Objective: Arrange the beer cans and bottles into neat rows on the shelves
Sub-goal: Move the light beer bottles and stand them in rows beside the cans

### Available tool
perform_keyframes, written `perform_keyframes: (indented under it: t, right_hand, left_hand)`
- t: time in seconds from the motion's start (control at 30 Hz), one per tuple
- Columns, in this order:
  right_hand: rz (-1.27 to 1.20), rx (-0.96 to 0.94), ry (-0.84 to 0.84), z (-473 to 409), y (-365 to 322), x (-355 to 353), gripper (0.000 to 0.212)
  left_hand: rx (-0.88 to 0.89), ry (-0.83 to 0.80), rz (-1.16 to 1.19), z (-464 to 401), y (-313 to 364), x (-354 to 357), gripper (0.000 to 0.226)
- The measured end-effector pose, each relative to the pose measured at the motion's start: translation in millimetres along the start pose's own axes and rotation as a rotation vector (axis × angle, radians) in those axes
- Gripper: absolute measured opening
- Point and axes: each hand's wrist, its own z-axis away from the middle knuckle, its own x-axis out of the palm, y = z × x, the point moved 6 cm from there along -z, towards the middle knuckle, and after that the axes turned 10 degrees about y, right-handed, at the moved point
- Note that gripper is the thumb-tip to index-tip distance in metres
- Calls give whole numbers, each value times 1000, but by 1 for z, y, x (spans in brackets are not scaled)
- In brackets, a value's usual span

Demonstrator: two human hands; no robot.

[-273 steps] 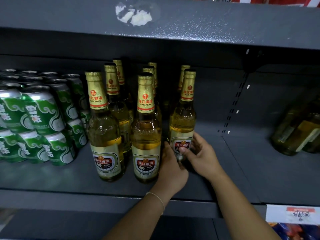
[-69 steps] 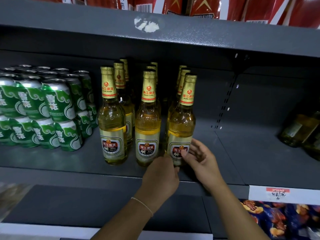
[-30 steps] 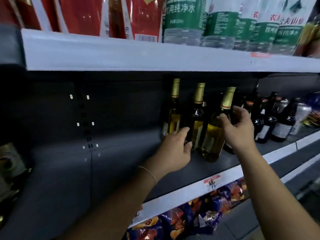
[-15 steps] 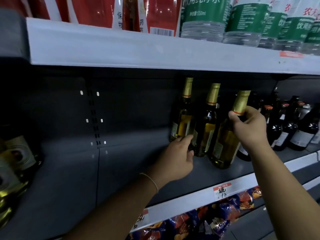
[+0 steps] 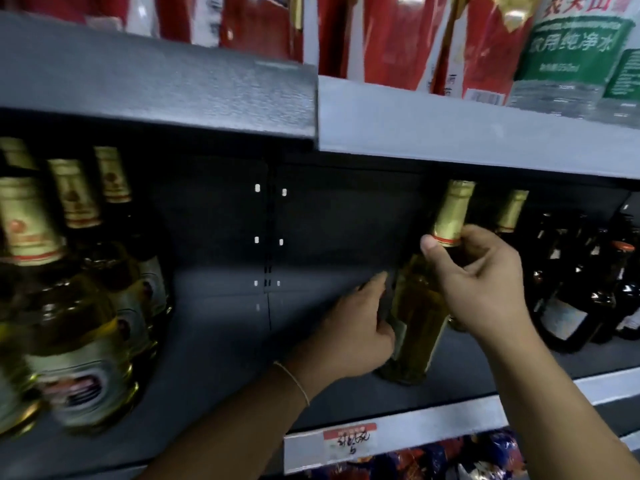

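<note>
1. While blurred gold-foiled bottles (image 5: 79,306) crowd the shelf's (image 5: 221,358) left end, its middle lies bare.
2. Left hand (image 5: 349,337) wraps the tilted amber bottle's (image 5: 419,317) lower body at centre-right.
3. Right hand (image 5: 481,282) grips its gold-foil neck.
4. Dark bottles (image 5: 585,282) stand far right.

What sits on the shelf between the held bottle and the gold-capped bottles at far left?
Nothing: the head view shows bare grey shelf between the held bottle and the gold-capped bottles.
</note>
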Motion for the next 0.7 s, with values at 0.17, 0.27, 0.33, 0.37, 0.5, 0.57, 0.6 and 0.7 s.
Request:
perform_keyframes:
  t: [0.17,0.27,0.33,0.37,0.5,0.57,0.6,0.7]
  right_hand:
    - [-69,26,-84,29,-42,65,20]
    - [-88,41,-135,43,-59,103,26]
    - [-91,53,-162,51,-69,126,30]
    - [-96,62,-171,55,-75,136,30]
    - [-107,109,-175,67,-92,172,29]
    - [-114,119,-172,72,-97,187,25]
    - [-118,121,-170,74,-99,194,24]
    - [-127,120,-162,76,-101,213,21]
  left_hand:
    - [-113,92,68,26,-38,-58,69]
    - [-157,161,56,41,-60,-89,69]
    - [-187,197,31,50,-74,-106,73]
    - [-198,223,20,54,-80,-114,75]
    - [-261,295,-15,67,-103,-141,84]
    - [-288,303,-46,71,-114,-150,87]
    - [-296,304,-57,73,-118,-153,89]
    - [-304,322,-100,77,-128,-157,92]
